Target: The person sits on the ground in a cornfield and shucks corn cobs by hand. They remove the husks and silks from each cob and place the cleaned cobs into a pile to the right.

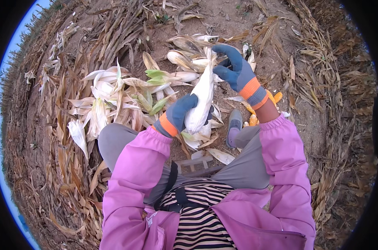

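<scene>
My left hand, in a grey-blue work glove with an orange cuff band, grips an ear of corn in its pale husk. The thumb lies on the near side, and dark fingertips show past the far side. The ear slants upward, its narrow tip away from me. Beside that tip is my right hand, gloved alike, with thumb and forefinger spread apart; whether they touch the husk is hard to tell. More unhusked ears lie on the soil just beyond.
Loose husks are heaped at the left, some still green. Bare yellow cobs of corn lie by my right forearm, near my shoe. A low wooden frame sits between my legs. Dry corn stalks cover the ground on both sides.
</scene>
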A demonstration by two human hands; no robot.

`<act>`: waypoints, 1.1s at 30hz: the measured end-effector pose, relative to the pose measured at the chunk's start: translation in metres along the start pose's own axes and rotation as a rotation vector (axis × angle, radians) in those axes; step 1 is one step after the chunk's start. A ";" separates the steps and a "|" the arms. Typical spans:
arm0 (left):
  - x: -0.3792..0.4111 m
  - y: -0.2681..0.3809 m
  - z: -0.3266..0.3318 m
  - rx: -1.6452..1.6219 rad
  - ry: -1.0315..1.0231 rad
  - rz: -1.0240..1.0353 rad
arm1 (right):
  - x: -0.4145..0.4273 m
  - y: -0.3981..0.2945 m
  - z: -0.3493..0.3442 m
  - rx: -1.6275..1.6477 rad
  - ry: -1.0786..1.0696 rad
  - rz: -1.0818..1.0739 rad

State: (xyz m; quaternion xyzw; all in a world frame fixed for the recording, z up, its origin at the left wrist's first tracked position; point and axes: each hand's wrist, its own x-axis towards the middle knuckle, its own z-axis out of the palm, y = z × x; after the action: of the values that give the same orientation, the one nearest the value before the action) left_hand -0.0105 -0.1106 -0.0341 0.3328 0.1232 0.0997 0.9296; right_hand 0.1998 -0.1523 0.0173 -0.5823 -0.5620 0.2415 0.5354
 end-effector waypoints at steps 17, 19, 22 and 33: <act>0.012 -0.002 0.004 -0.044 0.163 0.081 | 0.001 -0.015 0.032 0.341 -0.041 0.590; 0.012 -0.001 0.005 -0.076 0.166 0.086 | 0.002 -0.013 0.033 0.349 -0.028 0.592; 0.011 -0.005 0.002 -0.085 0.154 0.127 | 0.002 -0.010 0.034 0.348 0.006 0.583; 0.017 -0.008 -0.006 -0.434 -0.042 0.079 | 0.003 -0.002 0.041 0.253 0.107 0.502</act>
State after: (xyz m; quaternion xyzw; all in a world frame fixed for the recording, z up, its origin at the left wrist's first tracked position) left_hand 0.0046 -0.1086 -0.0463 0.1317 0.0661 0.1533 0.9771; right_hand 0.1635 -0.1356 0.0074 -0.6439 -0.3366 0.4039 0.5559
